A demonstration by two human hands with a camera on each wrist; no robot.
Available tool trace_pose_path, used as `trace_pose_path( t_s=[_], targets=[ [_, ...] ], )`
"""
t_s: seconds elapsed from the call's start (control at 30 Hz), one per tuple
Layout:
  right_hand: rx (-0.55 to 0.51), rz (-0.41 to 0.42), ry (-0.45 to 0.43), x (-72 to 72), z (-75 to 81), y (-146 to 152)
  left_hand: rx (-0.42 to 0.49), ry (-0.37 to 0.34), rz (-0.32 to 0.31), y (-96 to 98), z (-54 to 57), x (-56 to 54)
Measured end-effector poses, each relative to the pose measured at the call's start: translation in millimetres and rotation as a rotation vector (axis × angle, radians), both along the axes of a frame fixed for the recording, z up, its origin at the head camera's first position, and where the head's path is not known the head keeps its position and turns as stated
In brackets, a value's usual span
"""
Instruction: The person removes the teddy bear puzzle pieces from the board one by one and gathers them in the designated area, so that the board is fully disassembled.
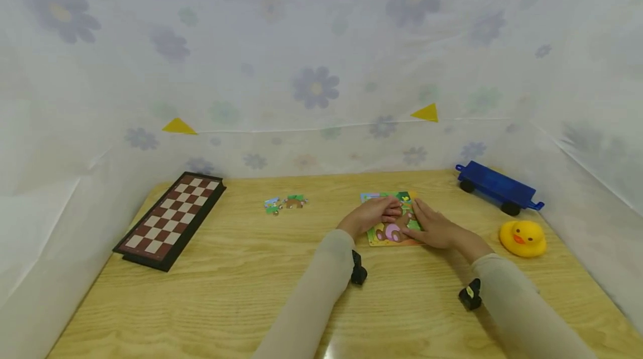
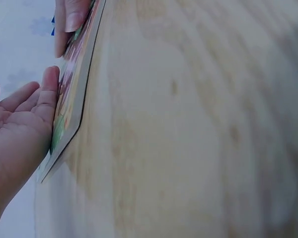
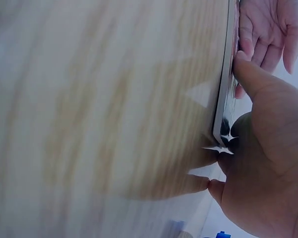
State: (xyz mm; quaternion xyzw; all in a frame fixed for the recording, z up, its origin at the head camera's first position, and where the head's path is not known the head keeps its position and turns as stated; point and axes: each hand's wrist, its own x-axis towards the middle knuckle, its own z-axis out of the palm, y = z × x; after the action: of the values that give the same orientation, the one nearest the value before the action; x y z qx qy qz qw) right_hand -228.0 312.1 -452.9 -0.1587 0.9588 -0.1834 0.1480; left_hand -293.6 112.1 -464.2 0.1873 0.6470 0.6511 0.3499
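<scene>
A flat jigsaw puzzle with a brown bear picture lies on the table right of centre in the head view. My left hand rests its little-finger side on the left part of the puzzle, palm turned inward, fingers loosely bent with nothing between them. On the right edge lies my right hand, thumb and fingers spread and pressing on the picture. In the right wrist view the thumb of the right hand touches the puzzle's surface. Both hands cover part of the picture.
Loose puzzle pieces lie left of the puzzle. A checkered game board stands at the far left. To the right are a blue toy trailer and a yellow rubber duck. A flowered white sheet walls the table's back and sides.
</scene>
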Motion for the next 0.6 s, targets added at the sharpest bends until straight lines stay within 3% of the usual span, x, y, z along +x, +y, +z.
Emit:
trace_pose_path(
  t_s=[0.37,0.6],
  targets=[
    [0.026,0.008,0.043,5.1,-3.7,15,-0.076,0.036,-0.033,2.8,12.7,8.3],
    [0.05,0.0,0.029,1.1,-3.3,12,-0.036,-0.094,0.025,8.4,10.7,4.2]
  ],
)
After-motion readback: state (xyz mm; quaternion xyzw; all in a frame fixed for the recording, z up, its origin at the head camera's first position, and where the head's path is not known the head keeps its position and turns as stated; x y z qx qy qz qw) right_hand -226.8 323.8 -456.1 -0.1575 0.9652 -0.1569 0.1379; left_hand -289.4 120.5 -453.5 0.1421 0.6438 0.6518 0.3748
